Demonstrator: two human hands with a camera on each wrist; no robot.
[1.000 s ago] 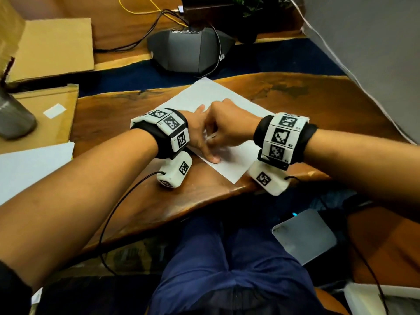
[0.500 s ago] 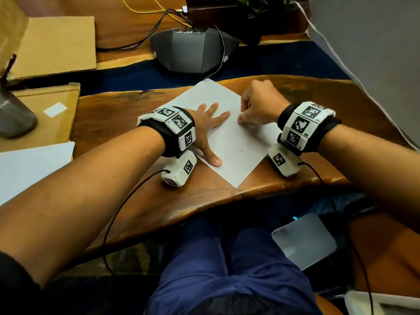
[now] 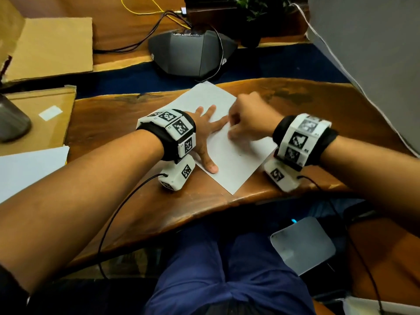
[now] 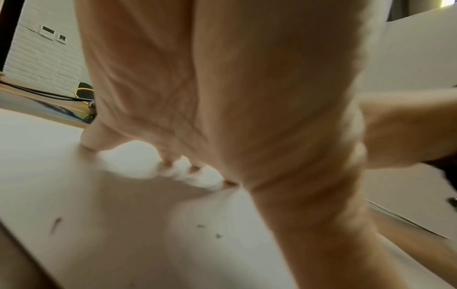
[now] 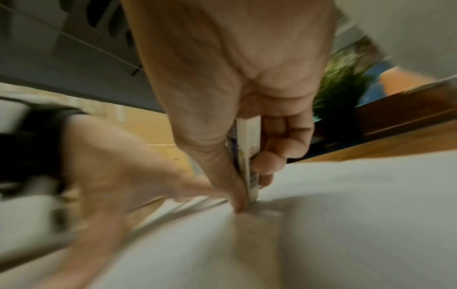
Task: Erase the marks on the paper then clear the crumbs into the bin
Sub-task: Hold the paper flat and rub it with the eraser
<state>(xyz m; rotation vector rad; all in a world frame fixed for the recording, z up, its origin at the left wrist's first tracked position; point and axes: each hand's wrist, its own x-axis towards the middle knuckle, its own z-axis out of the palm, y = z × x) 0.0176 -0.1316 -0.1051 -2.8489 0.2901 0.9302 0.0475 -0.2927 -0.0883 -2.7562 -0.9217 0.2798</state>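
Observation:
A white sheet of paper point(image 3: 229, 153) lies at an angle on the wooden desk point(image 3: 118, 123). My left hand point(image 3: 208, 130) presses flat on the sheet's left side, fingers spread. My right hand point(image 3: 246, 122) pinches a white eraser point(image 5: 248, 156) and holds its end against the paper close to my left fingers; the hand is blurred. In the left wrist view a few dark crumbs point(image 4: 207, 230) lie on the paper point(image 4: 123, 224) beside my left hand point(image 4: 222, 117). The right wrist view shows my right hand point(image 5: 247, 176) with thumb and fingers on the eraser.
A dark conference phone point(image 3: 193, 55) with cables sits behind the paper. Cardboard sheets point(image 3: 50, 46) and another white sheet point(image 3: 27, 167) lie at the left, beside a grey container point(image 3: 11, 119). A grey panel point(image 3: 372, 64) stands at the right. Below the desk edge is a grey bin lid point(image 3: 302, 244).
My right hand with the eraser went from near my left thumb out to the sheet's far right, then came back left toward my left fingers. My left hand stayed pressed on the paper.

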